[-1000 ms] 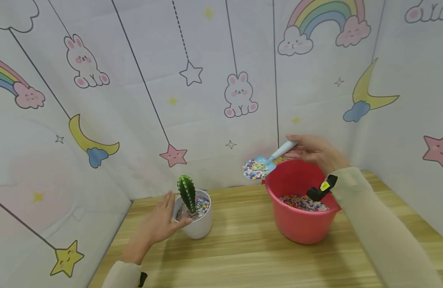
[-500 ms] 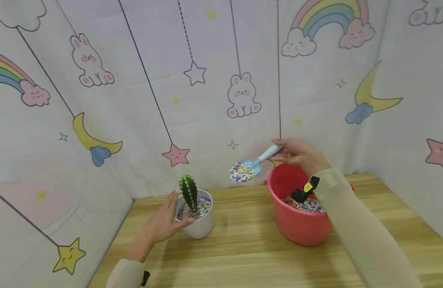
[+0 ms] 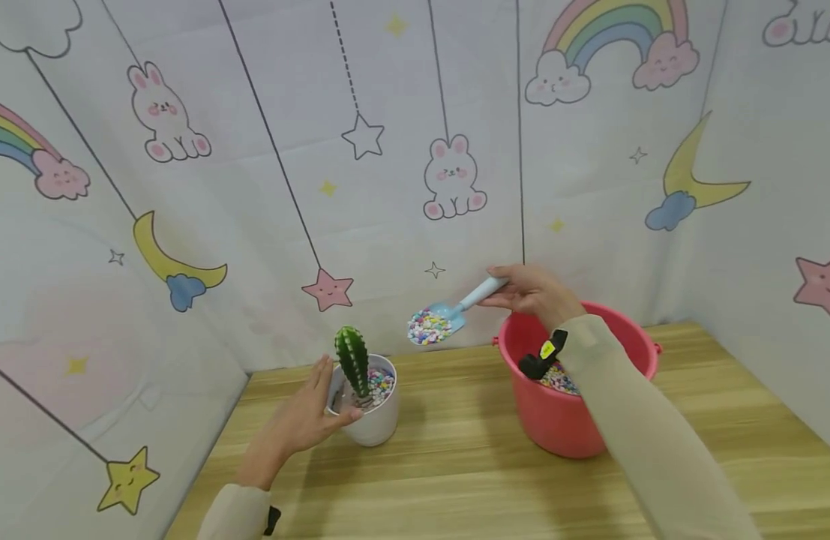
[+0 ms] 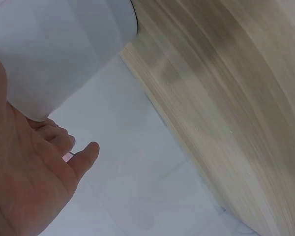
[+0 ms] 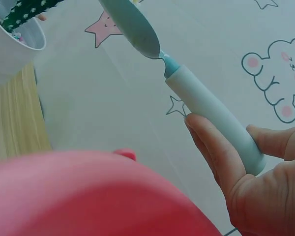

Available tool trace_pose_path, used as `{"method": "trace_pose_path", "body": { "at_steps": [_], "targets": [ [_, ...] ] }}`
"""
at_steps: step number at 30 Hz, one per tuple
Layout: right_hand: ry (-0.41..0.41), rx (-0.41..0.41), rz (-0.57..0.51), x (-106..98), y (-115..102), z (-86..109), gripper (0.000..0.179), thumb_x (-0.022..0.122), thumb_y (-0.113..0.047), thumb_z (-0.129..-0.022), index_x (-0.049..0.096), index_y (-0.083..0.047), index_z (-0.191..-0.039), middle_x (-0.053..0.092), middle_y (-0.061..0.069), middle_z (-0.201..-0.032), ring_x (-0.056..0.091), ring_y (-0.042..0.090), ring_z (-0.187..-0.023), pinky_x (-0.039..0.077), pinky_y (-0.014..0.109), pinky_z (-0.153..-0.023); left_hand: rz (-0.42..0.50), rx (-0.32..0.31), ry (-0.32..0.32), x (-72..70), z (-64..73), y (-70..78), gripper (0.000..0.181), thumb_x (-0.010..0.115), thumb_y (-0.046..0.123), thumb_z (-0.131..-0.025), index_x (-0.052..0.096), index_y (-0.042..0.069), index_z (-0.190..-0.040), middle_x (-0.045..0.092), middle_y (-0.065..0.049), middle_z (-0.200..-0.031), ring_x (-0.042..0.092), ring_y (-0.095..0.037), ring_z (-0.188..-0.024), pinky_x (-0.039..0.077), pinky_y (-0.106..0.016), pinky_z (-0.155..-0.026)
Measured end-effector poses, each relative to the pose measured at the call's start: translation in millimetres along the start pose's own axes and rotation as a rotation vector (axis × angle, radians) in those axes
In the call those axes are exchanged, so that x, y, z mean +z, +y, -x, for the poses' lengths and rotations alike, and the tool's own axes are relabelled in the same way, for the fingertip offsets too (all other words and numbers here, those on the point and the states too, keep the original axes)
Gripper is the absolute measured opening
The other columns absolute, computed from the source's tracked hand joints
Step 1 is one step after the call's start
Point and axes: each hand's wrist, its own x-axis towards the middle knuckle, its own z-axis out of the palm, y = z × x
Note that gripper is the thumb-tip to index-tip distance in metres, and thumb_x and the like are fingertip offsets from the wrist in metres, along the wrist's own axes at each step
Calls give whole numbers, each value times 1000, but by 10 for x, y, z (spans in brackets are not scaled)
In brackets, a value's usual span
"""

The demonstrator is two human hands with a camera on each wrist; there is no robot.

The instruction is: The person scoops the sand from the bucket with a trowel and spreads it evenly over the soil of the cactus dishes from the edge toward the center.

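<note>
My right hand (image 3: pixel 532 292) grips the white handle (image 5: pixel 211 113) of a small light-blue scoop. The scoop's blade (image 3: pixel 448 319) carries a heap of multicoloured pebbles (image 3: pixel 428 327) and hangs above the table between the bucket and the pot. On the left, my left hand (image 3: pixel 303 416) rests against a white flowerpot (image 3: pixel 377 427), thumb at the front of the rim and straight fingers along the left side. A green cactus (image 3: pixel 352 361) stands upright in the pot, with coloured pebbles (image 3: pixel 382 384) around its base at the right.
A pink-red bucket (image 3: pixel 563 427) with more coloured pebbles (image 3: pixel 556 379) inside stands at the right, under my right wrist. Cartoon-printed white cloth (image 3: pixel 388 240) hangs behind the wooden table (image 3: pixel 448 450) and at both sides.
My right hand has carried the loaded scoop leftward and slightly down, from over the bucket toward the pot. My left hand has stayed at the pot.
</note>
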Motion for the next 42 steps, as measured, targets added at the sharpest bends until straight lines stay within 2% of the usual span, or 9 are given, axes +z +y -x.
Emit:
{"method": "trace_pose_path", "body": {
  "at_steps": [5,10,16,25,33,39,42],
  "targets": [
    [2,18,-4,79,68,-76,31,54,-14,-109,47,-7,-139,39,24,-166,45,41,-149,46,51,-110,-10,-6,-7,-1,5,12,116,57,77,-93,10,4,-169,8,-20,-178,28,-47,-159,39,-66,-121],
    [7,19,11,168,151,-179,35,54,-10,-109,46,-5,-143,40,28,-164,44,43,-149,45,53,-112,-7,-22,-20,-15,11,54,116,55,79,-93,10,3,-169,7,-19,-178,30,-47,-158,41,-66,-118],
    [21,18,27,269,224,-257,54,53,-8,-109,36,-3,-160,41,31,-162,44,45,-149,43,54,-116,-5,-46,-22,-26,20,75,116,55,80,-93,10,4,-169,8,-19,-178,34,-47,-156,43,-66,-116],
    [51,37,40,398,313,-363,54,54,-5,-107,39,0,-159,42,33,-160,44,44,-149,42,56,-119,-5,-57,-18,-29,21,98,118,54,80,-93,10,2,-168,9,-21,-177,33,-48,-156,40,-65,-120],
    [106,16,151,519,395,-412,47,58,-5,-106,48,3,-151,52,35,-152,53,47,-141,50,57,-111,-10,-64,-8,-17,13,103,119,55,80,-92,10,0,-168,9,-22,-177,31,-47,-157,39,-64,-121],
    [120,-23,223,589,464,-421,44,59,-5,-106,51,6,-147,55,37,-148,57,48,-137,53,57,-106,-25,-73,17,-6,25,163,121,55,82,-91,13,-2,-167,14,-25,-175,42,-50,-151,43,-63,-118],
    [121,-32,234,627,503,-422,42,60,-5,-105,53,7,-144,55,37,-147,57,49,-136,54,58,-105,-38,-75,39,13,49,219,121,56,81,-91,16,-6,-165,15,-30,-173,46,-53,-147,46,-63,-116]
  ]
}}
